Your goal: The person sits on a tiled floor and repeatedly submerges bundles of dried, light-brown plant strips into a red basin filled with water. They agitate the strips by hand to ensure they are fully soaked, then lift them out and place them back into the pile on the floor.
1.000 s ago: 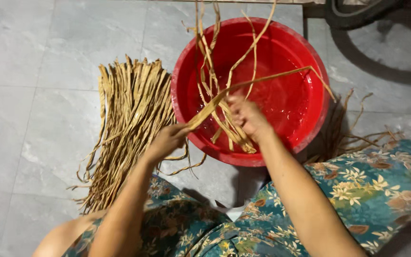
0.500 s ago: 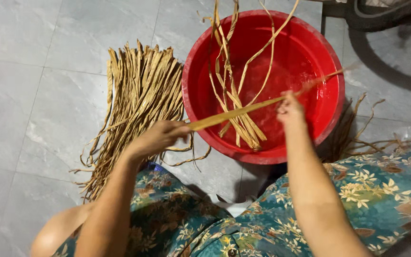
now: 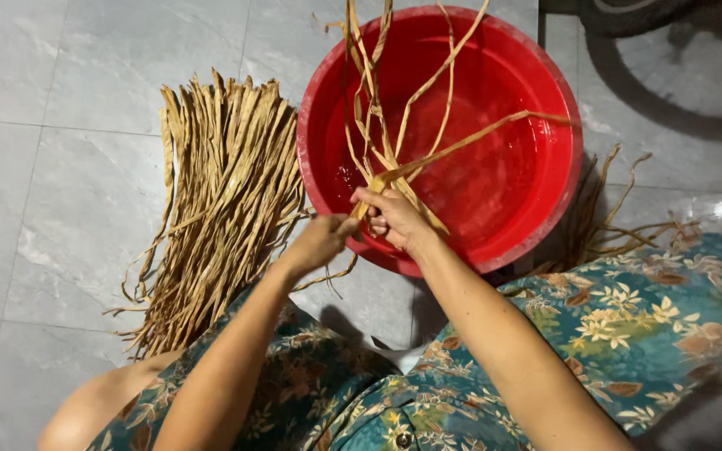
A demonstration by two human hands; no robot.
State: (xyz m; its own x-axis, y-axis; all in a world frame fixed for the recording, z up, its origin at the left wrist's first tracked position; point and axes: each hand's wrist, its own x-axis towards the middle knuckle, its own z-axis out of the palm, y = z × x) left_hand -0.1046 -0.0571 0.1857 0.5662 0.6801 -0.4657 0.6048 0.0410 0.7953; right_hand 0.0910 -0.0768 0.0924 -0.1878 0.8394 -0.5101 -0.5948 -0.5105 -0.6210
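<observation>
— Worn: a teal garment (image 3: 628,334) printed with cream flowers and rust-brown leaves, draped loose over both knees.

— Sleeves?

— None showing; forearms bare down to left hand (image 3: 319,242) and right hand (image 3: 394,219).

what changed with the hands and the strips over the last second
The right hand, stretched out along a strip toward the far side of the red basin half a second ago, has come back to the near rim and meets the left hand. Both now pinch the near ends of the wet strips. The left hand kept its grip. The dry strip pile on the floor and the basin stayed put.
</observation>
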